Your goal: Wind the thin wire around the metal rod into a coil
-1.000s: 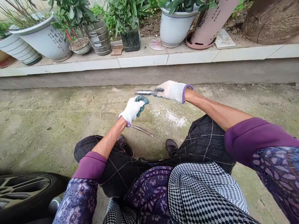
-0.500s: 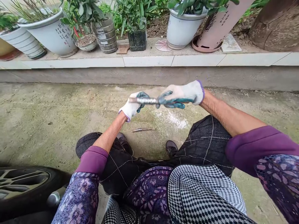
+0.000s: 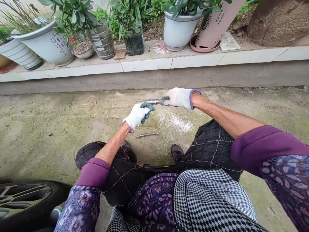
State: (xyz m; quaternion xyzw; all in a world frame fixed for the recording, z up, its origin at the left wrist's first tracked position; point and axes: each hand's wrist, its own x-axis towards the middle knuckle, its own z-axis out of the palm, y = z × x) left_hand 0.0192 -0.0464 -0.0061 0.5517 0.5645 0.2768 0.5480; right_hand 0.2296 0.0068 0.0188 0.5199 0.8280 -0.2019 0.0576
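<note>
1. Nearest: black-and-white checked cloth [image 3: 205, 193] across the lap, over dark trousers [image 3: 123, 180]. A car wheel [image 3: 29, 190] stands at lower left.
2. Shoes [image 3: 177, 152] rest on the ground [image 3: 60, 119], well apart from each other.
3. One thin stick [image 3: 147, 135] lies on the ground, between the shoes and the hands, roughly crosswise.
4. White powder [image 3: 180, 123] is scattered on the ground, to the right of the stick and beyond the right shoe.
5. Left hand [image 3: 138, 113], in a white glove with green fingers: fingers curled inward, just beside the rod. Cannot tell whether it touches the rod or pinches anything.
6. Rod [image 3: 153, 101]: held above the ground, about level, silvery along its middle; outline blurred.
7. Right hand [image 3: 178, 97], gloved alike: fingers closed around the rod's right end.
8. Farthest: tiled ledge [image 3: 147, 65] bearing a black pot [image 3: 134, 44], a white pot [image 3: 181, 32] and a pink pot [image 3: 214, 29], among others.
</note>
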